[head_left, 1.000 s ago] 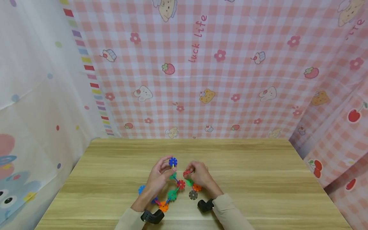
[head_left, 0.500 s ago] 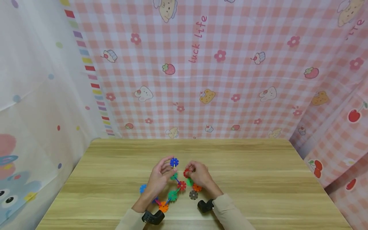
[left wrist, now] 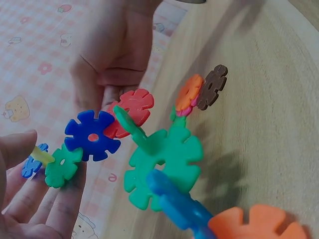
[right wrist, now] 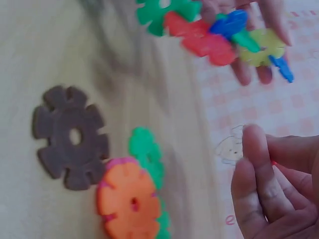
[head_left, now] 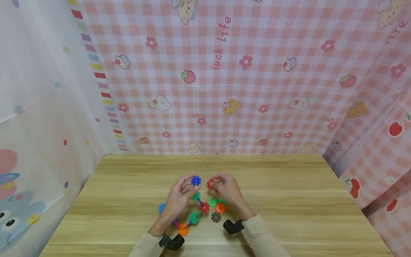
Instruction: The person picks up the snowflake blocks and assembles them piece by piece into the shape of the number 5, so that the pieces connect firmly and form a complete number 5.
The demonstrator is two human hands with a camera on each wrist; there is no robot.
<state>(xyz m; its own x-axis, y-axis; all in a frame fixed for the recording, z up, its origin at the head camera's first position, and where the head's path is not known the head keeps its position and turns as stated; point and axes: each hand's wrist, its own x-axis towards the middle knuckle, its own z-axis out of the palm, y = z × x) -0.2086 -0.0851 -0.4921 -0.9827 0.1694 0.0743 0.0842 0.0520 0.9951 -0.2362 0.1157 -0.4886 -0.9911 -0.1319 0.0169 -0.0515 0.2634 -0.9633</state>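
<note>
My left hand [head_left: 176, 198] holds one end of a chain of interlocked snowflake discs, its thumb and fingers about the yellow disc [right wrist: 261, 47] and green disc [left wrist: 63, 164] below the blue end disc [head_left: 196, 180]. The chain runs down through a red disc [head_left: 204, 207] and a larger green disc [left wrist: 164, 169] to an orange disc [head_left: 183, 230]. Part of it lies hidden behind the left wrist. To the right, my right hand [head_left: 229, 187] pinches a loose red disc [head_left: 210, 184], apart from the chain; in the right wrist view the fingers cover nearly all of it.
Below my right hand lie loose discs on the wooden table [head_left: 289, 200]: a brown disc [right wrist: 70, 137], an orange disc [right wrist: 129, 199] with pink under it, and green discs [right wrist: 147, 154]. A light-blue disc [head_left: 162, 208] shows left of my left wrist. Patterned cloth [head_left: 244, 89] hangs behind.
My right hand has lifted the red disc up and away from the loose discs, uncovering green ones. My left hand has shifted slightly right with the chain.
</note>
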